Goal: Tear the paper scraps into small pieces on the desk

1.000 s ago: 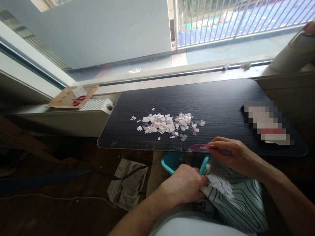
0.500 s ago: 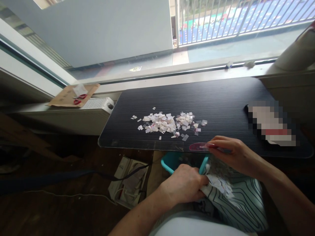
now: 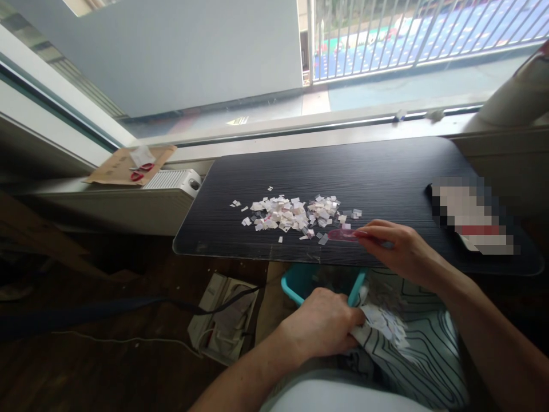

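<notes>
Just inside the near edge of the table (image 3: 386,171), a pink tool (image 3: 342,235) is held out flat by the right hand (image 3: 392,243), one end pinched between thumb and fingers, so that grip is clamped on it firmly. And look where the free tip is aimed: right by a clear scrap at the fringe of the scrap pile (image 3: 283,213), spread across the middle of the table. Whether the tip is touching that scrap, or the tabletop, cannot be told from here.

Down below, the teal bin (image 3: 295,292) is held at its rim by the left hand (image 3: 319,320), that grip closed, with the edge of a patterned cloth (image 3: 424,343) at the fingers; how much cloth is pinched is hidden. More white scraps (image 3: 386,326) are cradled in its folds, so a level, unmoving left hand is called for.

For this to be done well, it seems, the pink tool should be kept low and nearly flat, with its long edge used rather than its tip. Short, slow strokes would be best: pieces this light and thin could easily be flicked away, and the clear ones, barely seen against the dark surface, could be missed.
</notes>
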Demonstrator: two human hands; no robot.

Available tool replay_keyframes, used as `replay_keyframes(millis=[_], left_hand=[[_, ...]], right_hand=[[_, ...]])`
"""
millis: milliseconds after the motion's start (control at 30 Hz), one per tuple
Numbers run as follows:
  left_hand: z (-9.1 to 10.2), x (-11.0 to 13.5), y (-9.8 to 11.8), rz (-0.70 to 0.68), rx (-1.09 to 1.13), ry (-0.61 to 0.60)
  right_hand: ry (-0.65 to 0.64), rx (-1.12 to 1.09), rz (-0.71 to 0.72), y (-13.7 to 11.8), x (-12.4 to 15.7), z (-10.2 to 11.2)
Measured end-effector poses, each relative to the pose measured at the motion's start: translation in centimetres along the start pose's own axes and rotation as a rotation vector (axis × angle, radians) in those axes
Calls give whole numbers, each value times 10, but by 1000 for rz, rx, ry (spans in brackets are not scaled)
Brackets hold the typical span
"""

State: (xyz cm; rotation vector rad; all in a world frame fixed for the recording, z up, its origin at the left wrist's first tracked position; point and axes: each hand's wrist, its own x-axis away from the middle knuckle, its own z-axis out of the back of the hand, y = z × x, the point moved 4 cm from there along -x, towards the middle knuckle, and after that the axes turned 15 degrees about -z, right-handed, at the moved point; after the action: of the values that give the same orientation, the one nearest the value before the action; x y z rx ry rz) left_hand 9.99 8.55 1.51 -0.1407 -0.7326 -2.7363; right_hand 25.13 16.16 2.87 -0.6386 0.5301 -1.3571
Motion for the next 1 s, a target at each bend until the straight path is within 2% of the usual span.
replay_keyframes(millis=[100,267,433,633,767,833,933,1000], left_hand=[[0,1,1,-4,-10,1],[1,3,4,-3,-29,5],[-1,2,8,17,-49,-2],[0,2,16,92,-33,16],[0,0,24,160,-26,12],[0,-1,28,193,-29,17],[-2,-2,34,230,-46,41],[-4,-2,38,242,-50,62]], right_hand=[[26,-19,20,1,-5,-2],[-85,8,17,-2,-3,-4],[26,15,28,-5,-11,0],[-66,-7,78,-1,-13,-8],[7,-22,120,-3,-21,-7],[-31,-10,151,-6,-22,-7],[-166,-23,179,-8,-17,-6],[-172,-42,162,-5,-14,-4]])
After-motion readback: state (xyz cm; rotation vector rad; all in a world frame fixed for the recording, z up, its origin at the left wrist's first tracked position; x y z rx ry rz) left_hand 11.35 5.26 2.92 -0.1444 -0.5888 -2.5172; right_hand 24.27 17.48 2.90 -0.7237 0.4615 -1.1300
